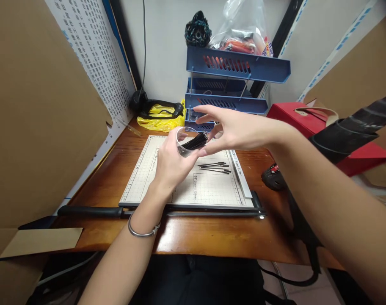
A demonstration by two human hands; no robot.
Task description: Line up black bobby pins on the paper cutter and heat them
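My left hand point(174, 159) is wrapped round a clear plastic cup point(181, 136), tilted with its mouth toward me and to the right. Inside lies a bundle of thin black sticks point(194, 142), their tips toward the right. My right hand point(232, 129) reaches across to the cup's mouth, its fingers spread and the thumb at the rim. Whether its fingertips touch the sticks I cannot tell. Below, several loose black sticks point(214, 167) lie on the white gridded board of a paper cutter point(167, 190); their exact kind is too small to make out.
The cutter's black handle point(89, 211) runs along the front left. Behind stand blue tiered trays point(237, 63) with a plastic bag point(244, 34) on top. A yellow bag point(161, 123) lies back left. To the right are a red box point(294, 118) and a black-wrapped arm point(345, 135).
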